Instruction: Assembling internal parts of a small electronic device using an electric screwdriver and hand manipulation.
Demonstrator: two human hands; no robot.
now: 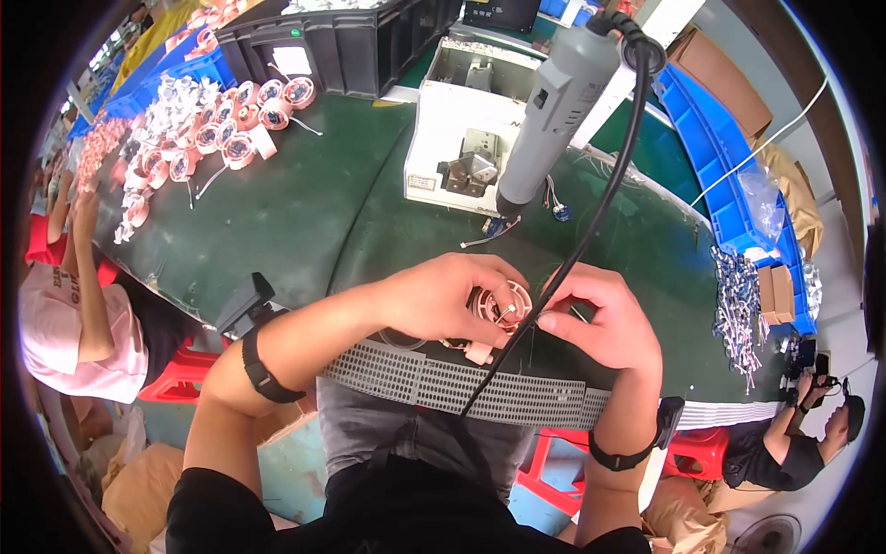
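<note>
My left hand (449, 297) is closed round the rim of a round pink plastic housing (517, 297), held above the near edge of the green table. Its open side, with a small white connector inside, faces up. Just to the right is my right hand (604, 319), thumb and forefinger pinched close to the housing; what lies between them is too small to make out. Below my left hand sits a small pink part (478, 353). The black cable (591, 235) of a grey electric screwdriver (563, 115) hangs down across the housing's right side.
Behind my hands stands a white screw feeder (427, 152). Several pink housings (238, 148) lie at the far left by a black crate (323, 51). Small boards with wires (738, 309) are heaped right, near blue bins (720, 175). A grey perforated strip (461, 383) lines the near edge. Co-workers sit either side.
</note>
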